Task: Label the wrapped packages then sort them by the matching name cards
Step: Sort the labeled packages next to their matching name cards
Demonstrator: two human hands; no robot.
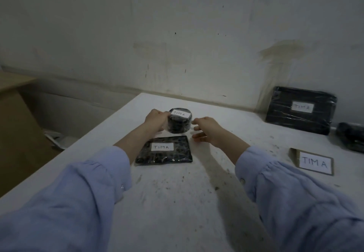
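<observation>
My left hand (155, 118) grips a round black wrapped package (179, 122) with a white TIMA label on its top, held just above the table. My right hand (204, 131) is to the right of it, fingers apart, holding nothing, a small gap from the package. A flat black wrapped package (164, 153) labelled TIMA lies on the table just in front of both hands. A large black wrapped box (299, 110) labelled TIMA leans against the wall at the back right. A brown name card (313, 162) reading TIMA lies at the right.
The white table (177, 192) is speckled with dirt; its left edge drops off to a cardboard box (17, 133) on the floor. A dark wrapped object (350, 135) sits at the far right edge. The wall stands close behind the table.
</observation>
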